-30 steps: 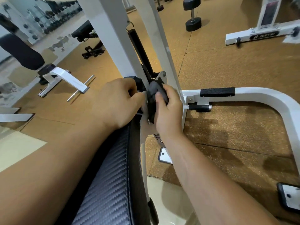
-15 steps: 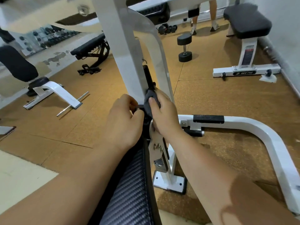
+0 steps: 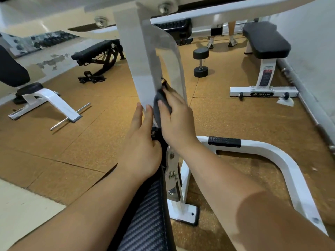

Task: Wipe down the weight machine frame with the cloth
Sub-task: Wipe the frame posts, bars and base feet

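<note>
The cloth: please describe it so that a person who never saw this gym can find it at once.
Find the white upright post of the weight machine, mid-view. Follow it down to the right hand, which holds a dark grey cloth against the post. It is the only soft, crumpled thing there, unlike the hard post and the ribbed black pad below.
</note>
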